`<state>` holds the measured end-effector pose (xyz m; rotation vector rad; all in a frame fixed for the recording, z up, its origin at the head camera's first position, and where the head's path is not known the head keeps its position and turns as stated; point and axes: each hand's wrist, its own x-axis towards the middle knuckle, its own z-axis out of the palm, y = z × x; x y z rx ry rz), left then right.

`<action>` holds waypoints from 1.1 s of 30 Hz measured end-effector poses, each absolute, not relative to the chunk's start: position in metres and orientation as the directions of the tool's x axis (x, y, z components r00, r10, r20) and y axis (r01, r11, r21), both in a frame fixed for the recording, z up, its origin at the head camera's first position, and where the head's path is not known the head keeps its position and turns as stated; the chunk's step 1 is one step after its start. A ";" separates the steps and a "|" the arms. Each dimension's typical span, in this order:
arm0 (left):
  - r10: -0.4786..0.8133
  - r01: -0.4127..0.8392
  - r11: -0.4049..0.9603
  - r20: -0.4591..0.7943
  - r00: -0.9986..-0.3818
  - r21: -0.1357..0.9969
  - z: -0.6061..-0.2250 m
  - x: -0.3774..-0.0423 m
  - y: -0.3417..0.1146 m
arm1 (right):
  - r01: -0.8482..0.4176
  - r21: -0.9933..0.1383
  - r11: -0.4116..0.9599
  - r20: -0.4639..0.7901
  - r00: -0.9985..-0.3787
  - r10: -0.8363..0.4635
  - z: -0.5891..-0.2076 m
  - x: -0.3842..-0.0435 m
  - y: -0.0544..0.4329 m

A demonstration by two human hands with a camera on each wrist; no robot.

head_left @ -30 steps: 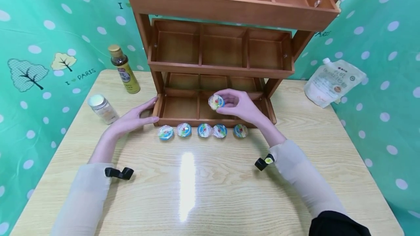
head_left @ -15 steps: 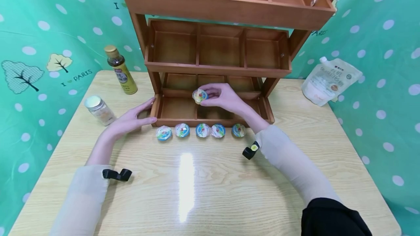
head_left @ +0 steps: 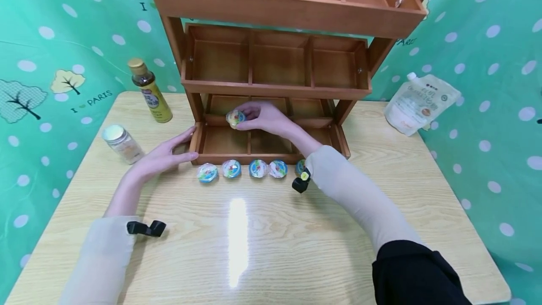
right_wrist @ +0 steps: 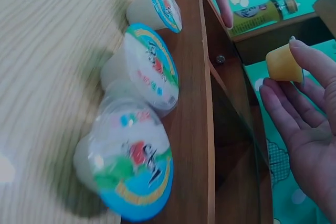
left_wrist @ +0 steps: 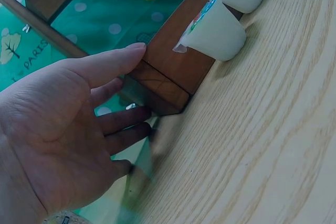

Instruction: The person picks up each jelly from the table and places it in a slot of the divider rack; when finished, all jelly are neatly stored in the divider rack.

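Note:
My right hand pinches a small jelly cup between thumb and fingers, above the left part of the lowest tray of a brown wooden rack. In the right wrist view this jelly cup is yellow-orange with its wide end toward the palm. My left hand touches the left end of that tray with thumb and fingers spread. Several pale jelly cups, among them a blue-lidded jelly cup, lie in a row along the tray's front. The rightmost jelly cup is partly hidden by my right sleeve.
Above the lowest tray are a divided middle tray and a top tray. A bottle and a white-lidded jar stand at left, and a spouted pouch at right. A green dotted cloth hangs behind.
My right hand has moved left with the jelly cup, from the middle of the lowest tray to its left part. My left hand has stayed at the tray's end.

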<state>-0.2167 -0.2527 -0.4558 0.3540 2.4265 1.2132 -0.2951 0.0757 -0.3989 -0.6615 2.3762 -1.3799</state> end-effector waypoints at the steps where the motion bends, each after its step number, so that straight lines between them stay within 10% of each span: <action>1: 0.399 0.049 0.590 -0.238 -0.885 0.806 -0.456 -0.217 -0.253 | -0.234 -0.871 0.431 -0.039 -0.843 -0.537 -0.399 -0.297 0.074; 33: 0.393 0.026 0.599 -0.265 -0.881 0.800 -0.458 -0.219 -0.254 | -0.360 -0.662 0.657 -0.149 -0.797 -0.586 -0.414 -0.316 0.006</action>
